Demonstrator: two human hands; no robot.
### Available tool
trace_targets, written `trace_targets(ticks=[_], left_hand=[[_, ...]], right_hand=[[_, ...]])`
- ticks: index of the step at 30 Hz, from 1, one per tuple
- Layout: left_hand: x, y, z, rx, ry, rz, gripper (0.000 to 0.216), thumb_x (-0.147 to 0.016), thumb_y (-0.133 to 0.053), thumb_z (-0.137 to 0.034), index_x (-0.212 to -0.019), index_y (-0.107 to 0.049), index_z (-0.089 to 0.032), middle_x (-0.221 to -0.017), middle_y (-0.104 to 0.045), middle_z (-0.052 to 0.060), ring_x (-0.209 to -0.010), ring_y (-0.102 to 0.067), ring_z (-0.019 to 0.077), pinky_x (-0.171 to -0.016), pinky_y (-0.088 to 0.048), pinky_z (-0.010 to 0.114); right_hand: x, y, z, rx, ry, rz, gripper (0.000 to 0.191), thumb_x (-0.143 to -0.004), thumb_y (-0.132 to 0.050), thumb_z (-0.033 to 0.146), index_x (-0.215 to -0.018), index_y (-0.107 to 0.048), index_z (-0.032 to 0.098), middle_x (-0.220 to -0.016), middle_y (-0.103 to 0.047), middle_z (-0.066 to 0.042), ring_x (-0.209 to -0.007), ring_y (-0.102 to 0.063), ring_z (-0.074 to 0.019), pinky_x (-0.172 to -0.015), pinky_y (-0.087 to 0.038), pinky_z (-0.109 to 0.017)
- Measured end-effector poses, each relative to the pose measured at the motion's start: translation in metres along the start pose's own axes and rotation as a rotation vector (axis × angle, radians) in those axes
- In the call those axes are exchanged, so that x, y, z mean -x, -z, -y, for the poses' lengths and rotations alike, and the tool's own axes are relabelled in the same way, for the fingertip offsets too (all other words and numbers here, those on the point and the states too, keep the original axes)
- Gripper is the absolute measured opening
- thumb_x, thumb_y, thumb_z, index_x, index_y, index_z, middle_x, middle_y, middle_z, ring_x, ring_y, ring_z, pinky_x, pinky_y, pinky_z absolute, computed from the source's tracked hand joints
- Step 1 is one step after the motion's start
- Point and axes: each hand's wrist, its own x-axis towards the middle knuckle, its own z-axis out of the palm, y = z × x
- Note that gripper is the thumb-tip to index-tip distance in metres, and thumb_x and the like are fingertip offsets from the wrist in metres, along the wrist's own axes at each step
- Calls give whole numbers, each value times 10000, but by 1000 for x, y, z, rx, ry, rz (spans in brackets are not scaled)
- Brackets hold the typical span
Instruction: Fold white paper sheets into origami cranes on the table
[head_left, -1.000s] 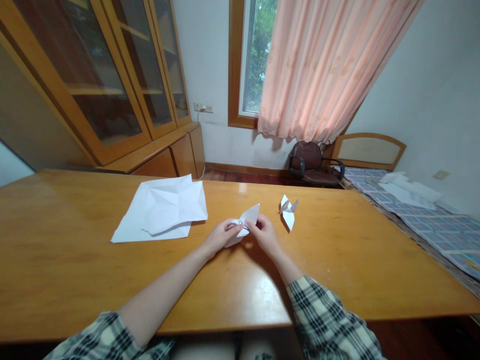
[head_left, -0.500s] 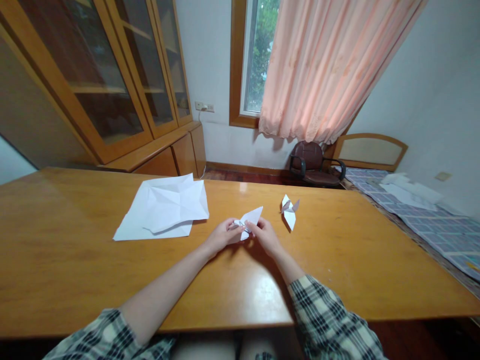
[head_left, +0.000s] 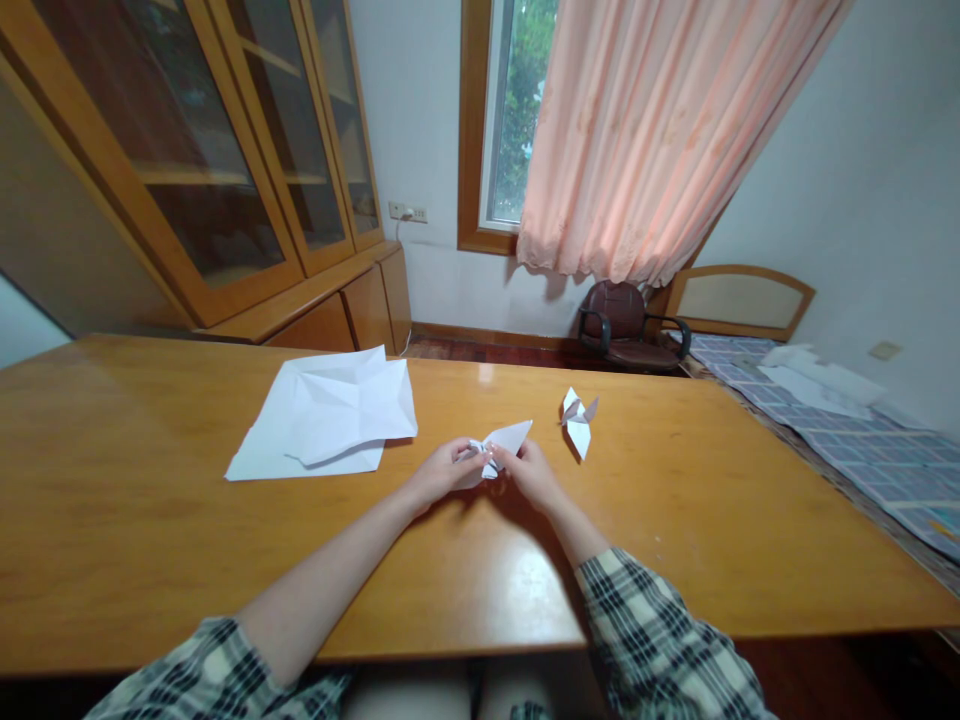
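Between my two hands is a folded white paper [head_left: 510,436], with one pointed flap reaching up to the right and a smaller folded part below. My left hand [head_left: 444,470] pinches its left side with thumb and fingers. My right hand [head_left: 534,474] grips the right side, its thumb pressed close to the left thumb at the centre folds. Part of the paper is hidden behind the fingers. To the right on the table lies a finished-looking origami crane [head_left: 577,428] of white paper, apart from my hands.
White paper sheets [head_left: 259,440], the top one creased, lie on the wooden table [head_left: 150,560] left of my hands. Beyond the table stand a brown armchair [head_left: 622,325], a glass-doored cabinet [head_left: 255,300] and a bed [head_left: 840,440] at the right.
The paper's pointed flap has tipped slightly down and to the right, and the folds at the centre have shifted a little. Both hands keep their hold.
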Motion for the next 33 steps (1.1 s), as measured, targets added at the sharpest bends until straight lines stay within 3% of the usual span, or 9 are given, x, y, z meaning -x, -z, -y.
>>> trace_targets(ticks=[5, 12, 21, 33], left_hand=[[2, 3, 0, -125, -55, 51, 525, -759, -571, -613, -920, -637, -118, -794, -621, 45, -673, -535, 147, -608, -428, 236], [3, 3, 0, -95, -40, 87, 471, -735, -621, -583, -754, -623, -112, -672, -568, 12, -594, -483, 119, -562, -385, 218], [3, 6, 0, -67, -65, 132, 525, -707, -624, -620, -834, -651, -112, -703, -591, 22, -620, -468, 126, -585, -330, 221], [3, 7, 2, -37, -65, 145, 550, -700, -628, -631, -885, -649, -113, -748, -602, 36, -661, -495, 144, -620, -361, 232]], right_hand=[[-2, 0, 3, -95, -27, -70, 353, -686, -699, 476, -724, -631, 131, -633, -597, -16, -538, -469, -98, -490, -325, -216], [-1, 1, 7, -162, -33, -71, 358, -656, -722, 481, -717, -628, 141, -641, -601, -15, -557, -472, -105, -509, -332, -220], [-1, -3, 14, -324, -69, -58, 324, -618, -738, 443, -687, -597, 160, -633, -592, -10, -562, -479, -117, -523, -345, -231], [-1, -5, 17, -396, -128, -60, 368, -580, -767, 458, -621, -550, 164, -539, -515, 21, -468, -382, -80, -424, -245, -213]])
